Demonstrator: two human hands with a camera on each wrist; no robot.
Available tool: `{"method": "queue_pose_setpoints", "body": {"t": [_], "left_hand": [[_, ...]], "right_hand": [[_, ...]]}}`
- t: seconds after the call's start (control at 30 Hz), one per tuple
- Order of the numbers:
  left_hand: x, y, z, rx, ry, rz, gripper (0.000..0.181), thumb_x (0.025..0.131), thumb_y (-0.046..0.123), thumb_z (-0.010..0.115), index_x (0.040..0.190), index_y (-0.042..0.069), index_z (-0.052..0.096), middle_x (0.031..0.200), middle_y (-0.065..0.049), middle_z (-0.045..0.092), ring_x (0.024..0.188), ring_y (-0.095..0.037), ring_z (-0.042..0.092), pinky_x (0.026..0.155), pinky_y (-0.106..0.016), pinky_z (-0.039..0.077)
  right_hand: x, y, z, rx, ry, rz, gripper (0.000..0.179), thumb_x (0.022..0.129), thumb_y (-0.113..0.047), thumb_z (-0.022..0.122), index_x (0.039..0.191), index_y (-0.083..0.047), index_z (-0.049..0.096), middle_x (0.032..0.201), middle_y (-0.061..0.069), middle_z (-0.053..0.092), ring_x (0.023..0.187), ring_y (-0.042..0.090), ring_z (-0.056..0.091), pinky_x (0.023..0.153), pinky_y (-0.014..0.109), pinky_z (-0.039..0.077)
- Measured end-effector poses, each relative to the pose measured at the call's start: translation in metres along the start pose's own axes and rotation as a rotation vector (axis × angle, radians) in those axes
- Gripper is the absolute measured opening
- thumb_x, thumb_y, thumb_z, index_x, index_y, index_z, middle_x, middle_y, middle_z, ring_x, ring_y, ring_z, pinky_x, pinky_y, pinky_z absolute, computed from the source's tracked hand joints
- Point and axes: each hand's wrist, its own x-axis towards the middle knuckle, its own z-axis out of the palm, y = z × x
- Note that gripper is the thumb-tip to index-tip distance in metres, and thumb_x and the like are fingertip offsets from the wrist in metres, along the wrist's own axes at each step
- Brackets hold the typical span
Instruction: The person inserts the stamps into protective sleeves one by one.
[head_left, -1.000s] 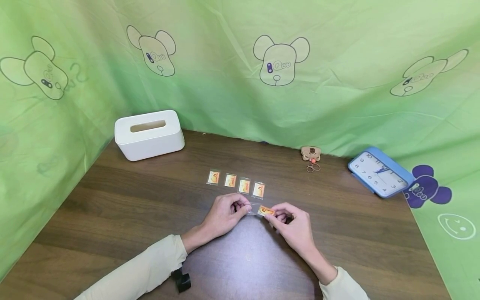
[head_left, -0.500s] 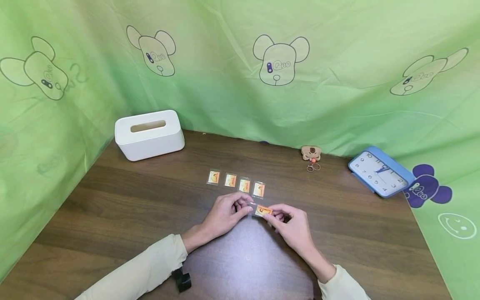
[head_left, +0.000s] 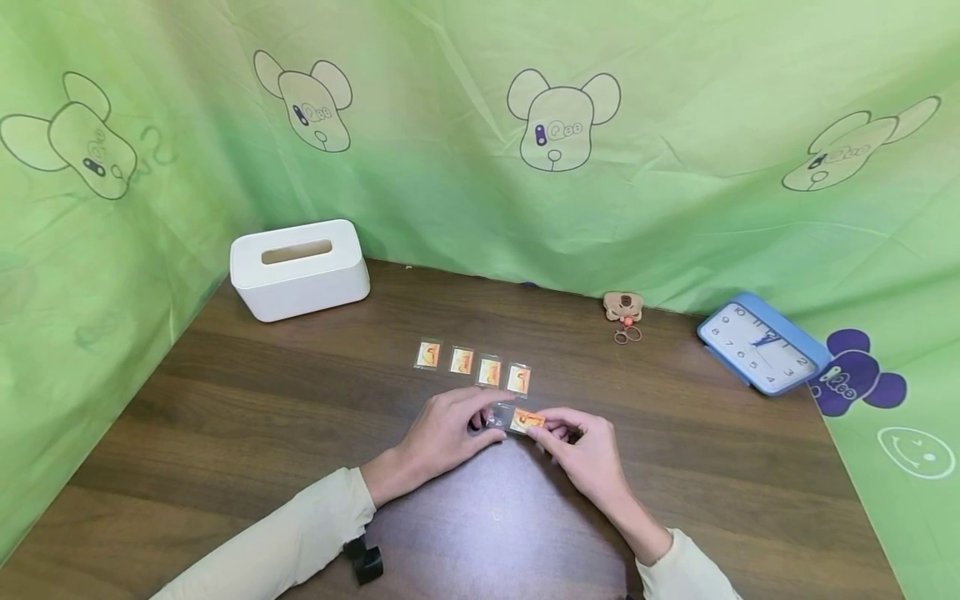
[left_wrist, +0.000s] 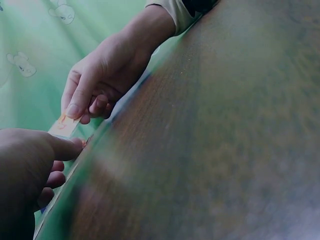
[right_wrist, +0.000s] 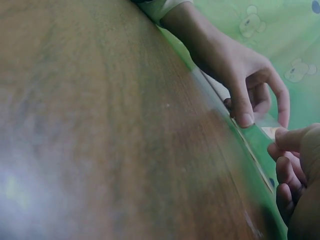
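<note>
My right hand [head_left: 588, 450] pinches a small orange-and-yellow picture card [head_left: 523, 418] by its right end, between thumb and fingers. The card sits in the right part of a clear plastic sleeve [head_left: 500, 416], whose bare left part reaches toward my left hand [head_left: 448, 425]. That hand has its thumb and index finger spread apart around the sleeve's left end; in the right wrist view the clear film [right_wrist: 267, 121] shows near these fingertips. Whether other left fingers touch the film cannot be told. Beyond the hands lie several similar sleeved cards [head_left: 461, 361] in a slanting row.
A white tissue box [head_left: 300, 275] stands at the back left of the brown table [head_left: 247, 417]. A bear-shaped keychain [head_left: 623, 307] and a blue clock [head_left: 761, 344] lie at the back right. A black object [head_left: 367, 564] is near the left sleeve. Green curtain surrounds the table.
The left thumb and index finger have parted from the sleeve's end, where they pinched it before. The right hand has shifted slightly left with the card.
</note>
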Motion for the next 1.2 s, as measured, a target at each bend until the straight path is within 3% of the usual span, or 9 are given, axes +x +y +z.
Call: {"method": "queue_pose_setpoints", "body": {"t": [0.1, 0.27, 0.6, 0.8, 1.2], "left_hand": [[-0.0003, -0.0001, 0.0004, -0.006, 0.016, 0.034, 0.047, 0.087, 0.015, 0.097, 0.131, 0.014, 0.079, 0.088, 0.006, 0.070, 0.076, -0.003, 0.064, 0.072, -0.022, 0.056], [-0.0007, 0.0007, 0.0004, -0.030, 0.018, 0.036, 0.046, 0.086, 0.015, 0.098, 0.128, 0.013, 0.080, 0.086, 0.005, 0.069, 0.073, -0.004, 0.062, 0.069, -0.019, 0.053], [0.0001, 0.0012, 0.0008, 0.015, 0.029, -0.041, 0.041, 0.087, 0.020, 0.097, 0.125, 0.015, 0.082, 0.084, 0.007, 0.067, 0.071, -0.003, 0.059, 0.066, -0.019, 0.049], [0.0005, 0.0030, -0.0005, 0.020, 0.041, -0.086, 0.041, 0.087, 0.021, 0.098, 0.124, 0.017, 0.082, 0.083, 0.007, 0.066, 0.070, -0.004, 0.059, 0.065, -0.019, 0.049], [-0.0006, 0.0031, -0.0014, 0.021, 0.040, -0.110, 0.041, 0.087, 0.024, 0.098, 0.124, 0.018, 0.082, 0.082, 0.011, 0.056, 0.067, 0.003, 0.046, 0.060, -0.017, 0.041]], "right_hand": [[0.0000, -0.0002, 0.0003, -0.005, -0.006, 0.004, 0.015, 0.086, 0.001, 0.092, 0.100, -0.003, 0.086, 0.078, 0.003, 0.077, 0.061, 0.002, 0.062, 0.055, 0.017, 0.052], [-0.0003, 0.0000, 0.0009, 0.003, -0.024, -0.005, 0.018, 0.087, 0.001, 0.092, 0.104, -0.002, 0.086, 0.079, 0.004, 0.077, 0.062, 0.003, 0.063, 0.056, 0.017, 0.053], [-0.0003, 0.0019, -0.0022, 0.028, 0.014, 0.004, 0.024, 0.089, 0.000, 0.091, 0.112, -0.004, 0.085, 0.085, 0.005, 0.078, 0.065, 0.005, 0.064, 0.058, 0.018, 0.053], [-0.0040, 0.0032, -0.0052, 0.076, 0.059, 0.012, 0.014, 0.095, 0.002, 0.085, 0.107, -0.004, 0.082, 0.082, 0.011, 0.076, 0.052, 0.013, 0.063, 0.054, 0.021, 0.053], [-0.0059, 0.0044, -0.0063, 0.083, 0.020, -0.032, 0.010, 0.098, 0.003, 0.081, 0.104, -0.006, 0.083, 0.075, 0.012, 0.073, 0.053, 0.012, 0.062, 0.049, 0.021, 0.049]]}}
